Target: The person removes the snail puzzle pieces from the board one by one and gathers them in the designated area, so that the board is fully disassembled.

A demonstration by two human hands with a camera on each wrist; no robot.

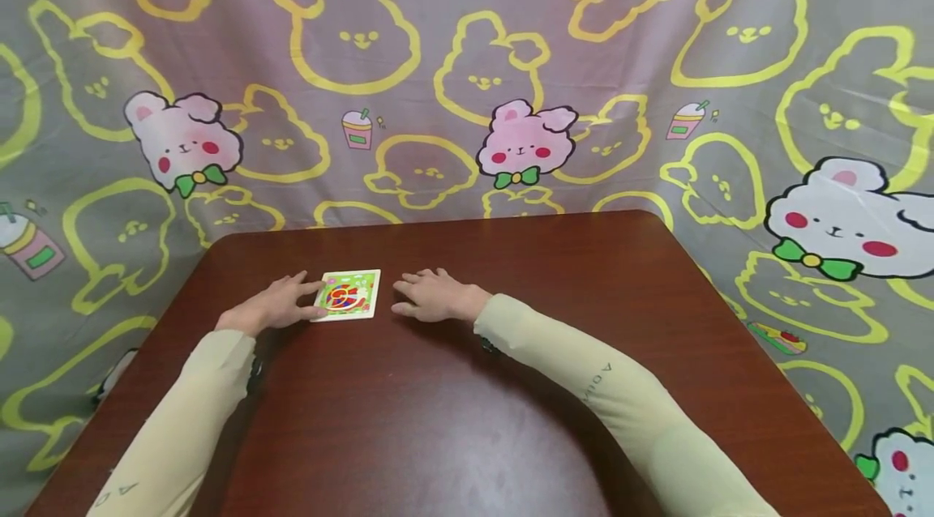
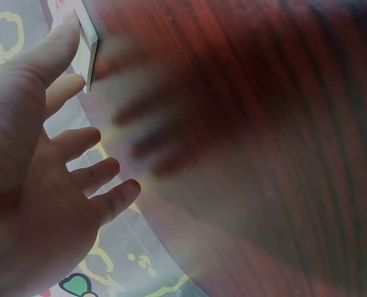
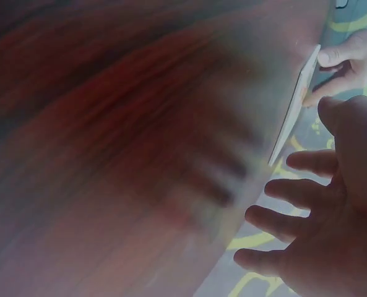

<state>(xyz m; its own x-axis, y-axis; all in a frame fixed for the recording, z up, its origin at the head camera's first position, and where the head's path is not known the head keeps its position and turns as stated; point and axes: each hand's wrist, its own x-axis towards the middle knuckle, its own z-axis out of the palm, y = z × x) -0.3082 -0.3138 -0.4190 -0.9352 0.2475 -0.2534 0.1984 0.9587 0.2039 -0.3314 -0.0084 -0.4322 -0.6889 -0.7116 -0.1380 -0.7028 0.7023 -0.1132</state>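
Evidently touched the left side of a thin, square, white-bordered card with a green-and-red picture, using extended, unclenched thumb and forefinger of the left hand, hiding a bit of that edge. Held the right hand just beside the opposite edge, fingers spread and free. Saw the card lying on the glossy reddish-brown wooden worktop, before a hanging grey cloth with yellow outlines.
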